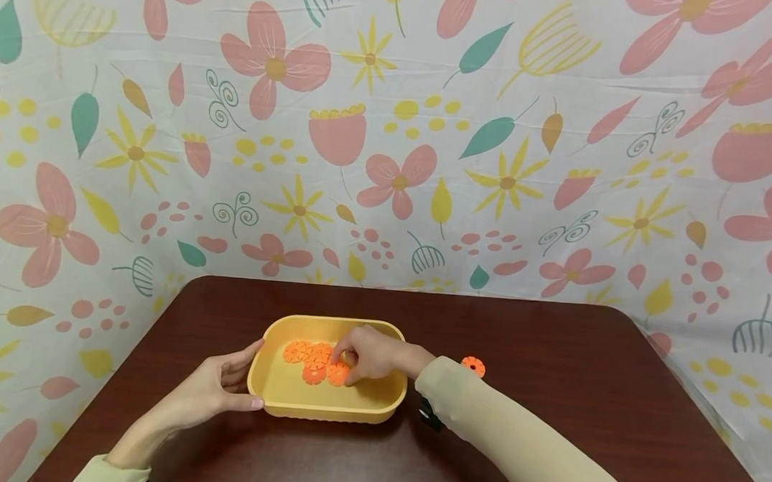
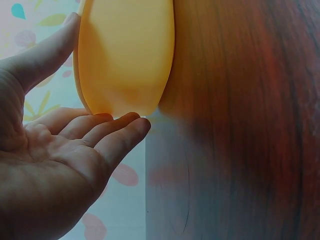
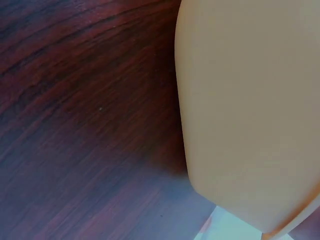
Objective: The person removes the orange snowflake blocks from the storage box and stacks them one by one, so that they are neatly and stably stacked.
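A yellow plastic tub (image 1: 327,413) stands on the table with several orange notched discs (image 1: 298,351) lying flat inside it, some overlapping. My left hand (image 1: 201,391) spans the tub's left end, thumb at the near corner and fingers at the far one. In the left wrist view those fingers (image 2: 122,132) reach out nearly straight against the tub. Inside the tub, my right hand (image 1: 371,352) bends down with curled fingers, thumb and forefinger at the edges of one orange notched disc (image 1: 338,373). The right wrist view shows only the tub's outer wall (image 3: 240,100), not the hand.
One more orange notched disc (image 1: 474,366) lies on the dark brown table (image 1: 548,377) to the right of the tub, just beyond my right sleeve (image 1: 482,410). A flower-patterned cloth (image 1: 393,234) hangs behind the table's far edge.
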Motion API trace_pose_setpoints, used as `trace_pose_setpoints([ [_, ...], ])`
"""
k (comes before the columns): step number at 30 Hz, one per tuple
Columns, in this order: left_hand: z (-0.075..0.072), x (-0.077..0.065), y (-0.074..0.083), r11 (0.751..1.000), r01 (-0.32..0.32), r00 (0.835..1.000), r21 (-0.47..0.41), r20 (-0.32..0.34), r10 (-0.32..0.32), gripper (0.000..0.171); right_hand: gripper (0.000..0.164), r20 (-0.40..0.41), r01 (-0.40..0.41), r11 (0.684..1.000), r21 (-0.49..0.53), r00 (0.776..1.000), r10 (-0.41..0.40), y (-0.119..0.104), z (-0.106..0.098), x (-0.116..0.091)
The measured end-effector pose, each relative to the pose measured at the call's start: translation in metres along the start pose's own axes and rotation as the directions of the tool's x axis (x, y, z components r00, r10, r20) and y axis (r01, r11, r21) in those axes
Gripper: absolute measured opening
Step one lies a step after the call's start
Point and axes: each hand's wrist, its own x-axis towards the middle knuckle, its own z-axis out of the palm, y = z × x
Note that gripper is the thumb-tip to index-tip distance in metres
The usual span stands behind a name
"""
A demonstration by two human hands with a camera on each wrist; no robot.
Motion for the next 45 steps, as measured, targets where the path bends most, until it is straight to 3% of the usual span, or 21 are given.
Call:
trace_pose_setpoints([
  [9, 0.0010, -0.0013, -0.0008, 1.000, -0.015, 1.000, -0.004, 0.009, 0.016, 0.097, 0.046, 0.030, 0.004, 1.000, 0.019, 1.000, -0.005, -0.0005, 0.0026, -0.0003],
  [22, 0.0018, -0.0007, 0.0004, 1.000, -0.021, 1.000, 0.016, 0.005, 0.020, 0.097, 0.033, 0.033, 0.044, 0.999, 0.019, 0.998, -0.044, -0.0004, 0.0011, -0.0031],
  [32, 0.0024, 0.0001, 0.0018, 1.000, -0.020, 1.000, 0.003, 0.013, 0.020, 0.096, 0.035, 0.063, 0.059, 0.998, -0.009, 0.996, -0.059, -0.0014, -0.0001, -0.0053],
  [40, 0.0012, -0.0012, 0.0000, 1.000, -0.013, 1.000, 0.020, 0.005, 0.013, 0.096, 0.035, 0.048, 0.012, 0.999, -0.031, 0.999, -0.010, -0.0022, 0.0009, -0.0041],
  [45, 0.0017, -0.0019, 0.0018, 1.000, -0.007, 1.000, 0.014, -0.002, 0.007, 0.096, 0.035, 0.048, 0.000, 0.999, 0.033, 0.999, -0.001, -0.0032, -0.0011, -0.0062],
])
